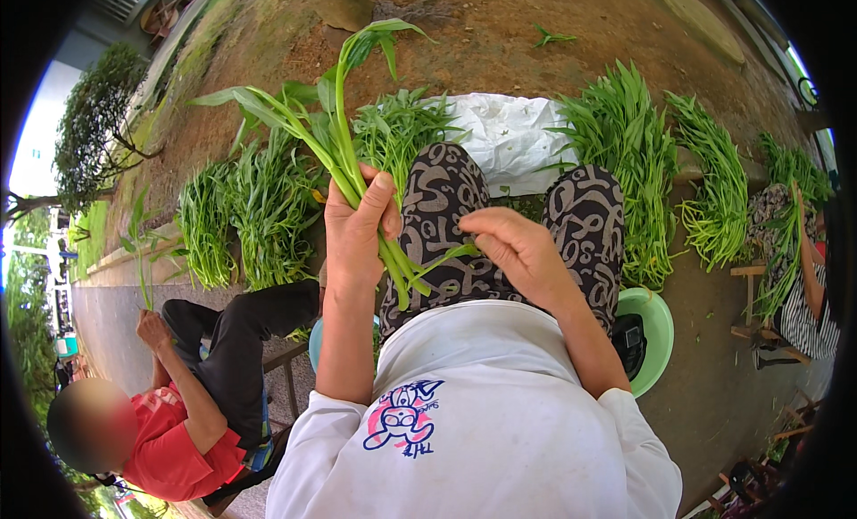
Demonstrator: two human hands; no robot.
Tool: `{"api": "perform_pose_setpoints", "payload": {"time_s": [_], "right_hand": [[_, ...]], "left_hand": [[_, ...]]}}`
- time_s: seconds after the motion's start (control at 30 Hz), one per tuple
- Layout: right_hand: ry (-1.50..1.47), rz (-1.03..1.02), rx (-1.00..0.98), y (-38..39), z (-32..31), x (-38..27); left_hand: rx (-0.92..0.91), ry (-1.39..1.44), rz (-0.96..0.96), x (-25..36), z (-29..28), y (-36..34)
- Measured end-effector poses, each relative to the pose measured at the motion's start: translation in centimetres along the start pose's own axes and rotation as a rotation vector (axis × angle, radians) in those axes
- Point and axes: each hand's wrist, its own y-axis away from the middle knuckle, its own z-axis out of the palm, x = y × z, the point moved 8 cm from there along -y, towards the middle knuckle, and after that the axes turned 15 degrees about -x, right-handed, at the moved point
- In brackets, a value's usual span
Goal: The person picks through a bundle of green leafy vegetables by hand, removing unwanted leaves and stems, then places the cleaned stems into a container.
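A small bunch of green stalks [357, 171] is gripped upright over the knees by the left hand [357, 229], 1 stem end is pinched by the right hand [518, 247], while several piles of greens [625, 162] are left unsorted on the ground.

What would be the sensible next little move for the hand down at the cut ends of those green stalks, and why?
Probably the right hand should pinch and strip off the thin side shoot it touches near the stalk ends. The left hand grips the bunch of green stalks upright over the lap, and that shoot juts sideways from the bunch towards the right fingers. Sorted piles of greens lie ahead on the ground.
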Motion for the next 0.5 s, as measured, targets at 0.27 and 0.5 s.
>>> {"api": "perform_pose_setpoints", "payload": {"time_s": [0.27, 0.5], "right_hand": [[0.086, 0.070, -0.212, 0.5, 1.9, 0.2], [0.226, 0.022, -0.205, 0.4, 2.4, -0.4]], "left_hand": [[0.038, -0.023, 0.015, 0.3, 0.4, 0.3], [0.032, -0.022, 0.024, 0.3, 0.2, 0.3]]}}
